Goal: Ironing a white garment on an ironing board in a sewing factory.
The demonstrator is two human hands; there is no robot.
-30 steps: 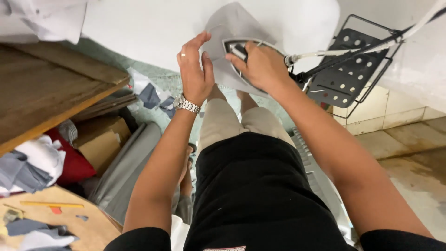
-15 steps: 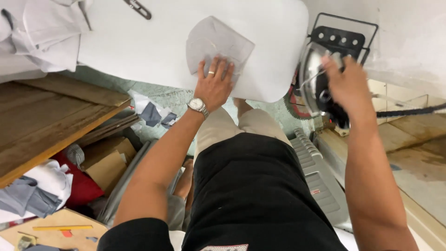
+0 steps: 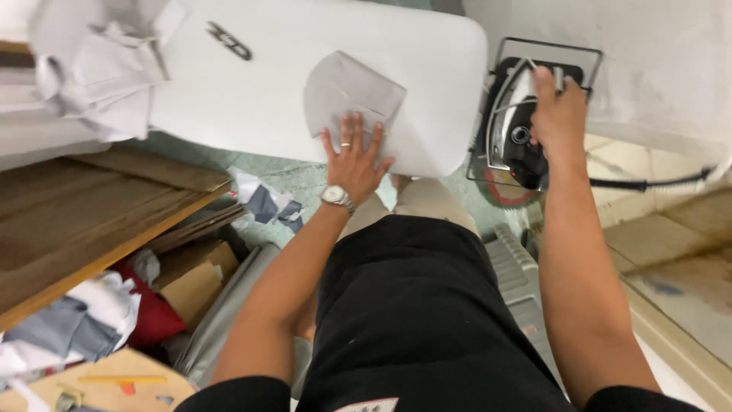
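The left hand (image 3: 354, 159) lies flat, fingers spread, on the grey fabric piece (image 3: 347, 93) on the white ironing board (image 3: 252, 91) — the right hand (image 3: 559, 114) has its grip closed around the iron (image 3: 512, 141) on its rest.

One view only, head-mounted, so no second view overlaps it. Looks steeply down along the wearer's own torso and both forearms. Near range: board (image 3: 252, 91) fills the upper frame, at arm's reach. Left hand (image 3: 353, 159) sits centre-top, right hand (image 3: 559, 114) upper right over the iron (image 3: 512, 145). Floor (image 3: 663, 252) lies right, below the board; wooden shelf (image 3: 91, 221) lies lower left.
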